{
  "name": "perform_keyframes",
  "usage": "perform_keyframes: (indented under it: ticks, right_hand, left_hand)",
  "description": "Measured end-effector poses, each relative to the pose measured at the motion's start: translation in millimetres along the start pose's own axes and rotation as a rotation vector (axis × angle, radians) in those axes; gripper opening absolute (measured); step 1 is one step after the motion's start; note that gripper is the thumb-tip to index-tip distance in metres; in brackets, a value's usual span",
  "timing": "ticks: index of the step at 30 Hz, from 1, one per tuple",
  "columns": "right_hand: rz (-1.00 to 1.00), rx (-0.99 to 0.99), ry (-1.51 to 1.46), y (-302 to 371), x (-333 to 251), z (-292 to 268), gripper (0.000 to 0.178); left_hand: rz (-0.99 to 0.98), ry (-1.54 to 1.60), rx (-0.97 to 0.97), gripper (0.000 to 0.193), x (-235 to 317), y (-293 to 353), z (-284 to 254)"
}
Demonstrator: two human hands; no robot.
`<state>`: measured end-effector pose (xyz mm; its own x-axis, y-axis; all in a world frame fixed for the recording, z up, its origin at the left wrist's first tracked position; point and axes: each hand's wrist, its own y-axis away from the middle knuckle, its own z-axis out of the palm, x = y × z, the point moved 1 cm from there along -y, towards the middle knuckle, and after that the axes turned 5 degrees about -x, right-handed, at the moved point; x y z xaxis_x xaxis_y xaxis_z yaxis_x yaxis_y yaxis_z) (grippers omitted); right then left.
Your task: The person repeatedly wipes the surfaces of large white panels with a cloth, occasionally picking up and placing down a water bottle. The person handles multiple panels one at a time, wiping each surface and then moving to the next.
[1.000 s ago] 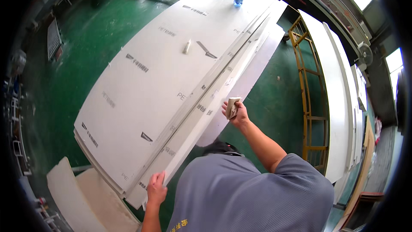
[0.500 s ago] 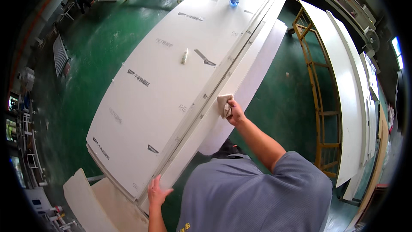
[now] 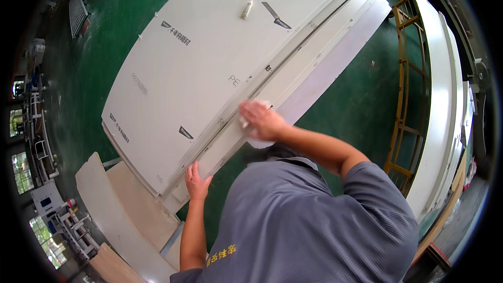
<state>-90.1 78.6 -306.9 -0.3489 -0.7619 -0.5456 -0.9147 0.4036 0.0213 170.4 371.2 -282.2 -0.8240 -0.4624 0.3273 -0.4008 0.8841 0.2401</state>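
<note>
A long white strip panel (image 3: 220, 150) lies along the near right side of a large white board (image 3: 183, 78). My right hand (image 3: 260, 120), smeared by motion, presses a pale folded cloth (image 3: 244, 122) on this strip; most of the cloth is hidden under the fingers. Lower on the same strip, my left hand (image 3: 197, 181) rests at its near end with fingers stretched and thumb apart, holding nothing. On the big board, beyond both hands, lies a small white tube (image 3: 247, 9).
To the right stands a yellow metal rack (image 3: 402, 94) beside long white panels (image 3: 437, 89). Pale boards (image 3: 118, 220) lean at the lower left, near the stack's corner. Green floor (image 3: 346, 99) shows between stack and rack.
My right hand has swept with the cloth toward me and left along the strip. My left hand stays at the near end. The view has shifted, and the blue bottle has gone out of it.
</note>
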Motion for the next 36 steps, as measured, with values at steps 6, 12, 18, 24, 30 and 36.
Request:
perform_keyframes:
  ticks: [6, 12, 18, 24, 30, 36]
  right_hand:
    - [0.519, 0.081, 0.348, 44, 225, -150, 0.09]
    - [0.122, -0.203, 0.071, -7, -16, -19, 0.102]
    - [0.237, 0.065, 0.22, 15, 77, -36, 0.085]
    - [0.295, -0.146, 0.456, -10, -8, -8, 0.094]
    - [-0.05, -0.376, 0.316, -66, -219, 99, 0.095]
    - [-0.589, -0.335, 0.085, -124, -354, 216, 0.096]
  left_hand:
    - [-0.031, 0.016, -0.006, 0.067, 9, -2, -1]
    - [-0.1, 0.034, -0.028, 0.07, 0, 17, 0]
    - [-0.183, 0.023, 0.305, 0.063, -58, 71, 3]
    - [-0.687, 1.072, 0.594, 0.039, -123, 143, 37]
    - [-0.809, 1.547, 0.688, 0.045, -118, 154, 48]
    - [-0.703, 2.052, 0.68, 0.045, -116, 153, 56]
